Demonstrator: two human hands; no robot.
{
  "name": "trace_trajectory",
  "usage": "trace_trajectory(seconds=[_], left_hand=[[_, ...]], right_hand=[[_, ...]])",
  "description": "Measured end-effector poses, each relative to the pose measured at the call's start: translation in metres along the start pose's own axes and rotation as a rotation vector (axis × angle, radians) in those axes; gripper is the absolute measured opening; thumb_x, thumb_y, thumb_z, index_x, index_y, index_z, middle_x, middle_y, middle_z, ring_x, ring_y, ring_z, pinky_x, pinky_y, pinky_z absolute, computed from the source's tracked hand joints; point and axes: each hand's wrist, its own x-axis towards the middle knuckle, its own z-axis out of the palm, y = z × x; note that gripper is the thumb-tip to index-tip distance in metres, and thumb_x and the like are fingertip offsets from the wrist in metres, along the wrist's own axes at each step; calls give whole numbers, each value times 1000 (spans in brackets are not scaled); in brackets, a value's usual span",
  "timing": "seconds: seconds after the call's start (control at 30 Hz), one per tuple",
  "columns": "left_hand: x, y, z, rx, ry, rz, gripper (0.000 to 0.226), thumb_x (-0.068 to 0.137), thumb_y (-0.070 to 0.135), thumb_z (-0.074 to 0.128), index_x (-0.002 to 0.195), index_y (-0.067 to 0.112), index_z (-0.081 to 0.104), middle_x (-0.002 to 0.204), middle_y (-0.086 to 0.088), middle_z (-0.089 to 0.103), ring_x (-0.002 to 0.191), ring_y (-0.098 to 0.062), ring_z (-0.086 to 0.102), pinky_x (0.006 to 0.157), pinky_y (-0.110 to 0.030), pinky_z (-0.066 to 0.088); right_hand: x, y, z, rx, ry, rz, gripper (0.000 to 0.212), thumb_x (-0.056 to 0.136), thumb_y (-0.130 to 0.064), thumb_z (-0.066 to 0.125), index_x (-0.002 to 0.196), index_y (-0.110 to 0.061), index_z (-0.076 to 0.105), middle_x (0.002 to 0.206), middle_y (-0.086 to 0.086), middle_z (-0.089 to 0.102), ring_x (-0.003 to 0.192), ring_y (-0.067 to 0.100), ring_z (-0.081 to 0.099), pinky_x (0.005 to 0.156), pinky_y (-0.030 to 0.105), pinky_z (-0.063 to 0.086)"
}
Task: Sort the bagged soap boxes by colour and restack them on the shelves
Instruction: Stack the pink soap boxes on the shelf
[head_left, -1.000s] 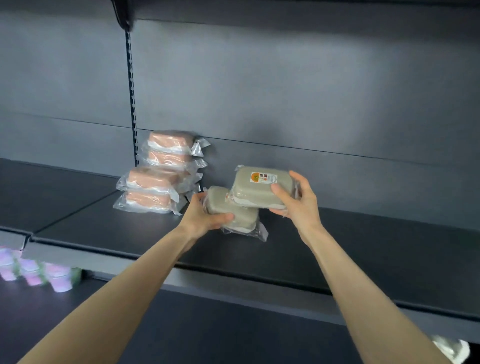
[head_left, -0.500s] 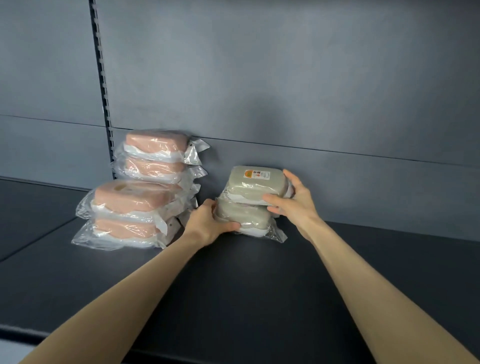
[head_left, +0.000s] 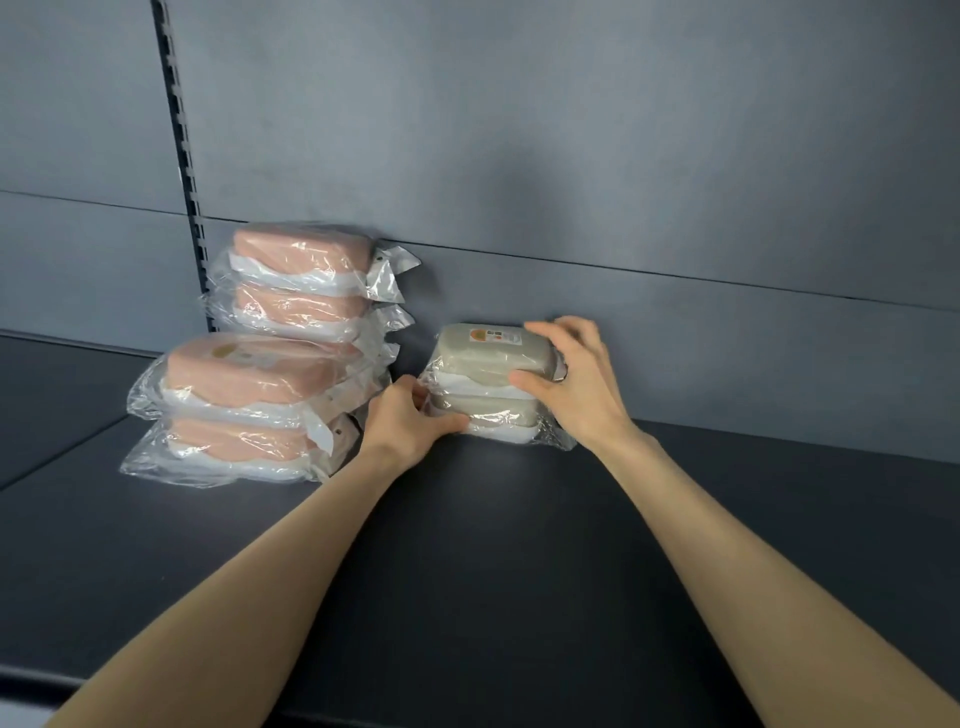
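Two grey-green bagged soap boxes sit stacked against the back wall of the dark shelf (head_left: 519, 545). My right hand (head_left: 576, 384) grips the upper grey box (head_left: 483, 351) from its right end, thumb on the front, fingers over the top. My left hand (head_left: 410, 423) holds the left front corner of the lower grey box (head_left: 498, 415), thumb along its base. To the left stand two stacks of pink bagged soap boxes: a rear stack (head_left: 304, 280) by the wall and a front stack (head_left: 244, 405).
A slotted upright rail (head_left: 182, 156) runs down the grey back panel behind the pink stacks. A shelf seam lies at far left (head_left: 52, 462). Bare dark shelf surface spreads in front of and to the right of the grey boxes.
The two grey boxes went from held in the air to resting stacked on the shelf by the wall. The view moved closer, and both hands stayed on the boxes.
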Motion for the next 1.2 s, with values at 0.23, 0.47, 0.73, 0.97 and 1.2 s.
trace_trajectory(seconds=[0.23,0.47,0.73,0.97,1.2], left_hand=[[0,-2,1,9,47,9,43,63,35,87,80,13,54,73,4,55,79,-20,52,70,-27,35],[3,-3,-2,-35,36,-2,39,65,28,87,85,12,58,78,2,57,82,-21,54,75,-27,40],[-1,0,-3,-28,18,-22,34,68,27,85,88,8,65,80,-1,61,81,-20,56,75,-27,40],[-6,9,-5,67,-42,-12,25,79,23,76,83,4,60,84,-8,58,83,-23,54,73,-27,38],[-13,21,-15,107,-67,-25,27,83,16,71,104,0,63,88,-7,61,94,-25,59,81,-28,42]], right_hand=[[4,-5,2,-32,-127,-6,51,78,-24,79,126,-24,63,132,-1,50,125,23,45,107,30,33],[6,-8,11,-55,-56,33,47,79,-26,78,124,-25,65,131,-3,52,122,23,48,103,34,37],[2,-7,17,-91,-32,43,47,82,-29,75,127,-28,62,133,-5,50,121,22,48,102,40,41],[5,-10,13,-151,-91,82,48,84,-35,71,131,-31,58,132,-6,42,123,17,32,86,30,33],[7,-17,3,-225,-230,88,55,88,-36,65,140,-30,47,131,-2,34,126,20,29,101,34,35]])
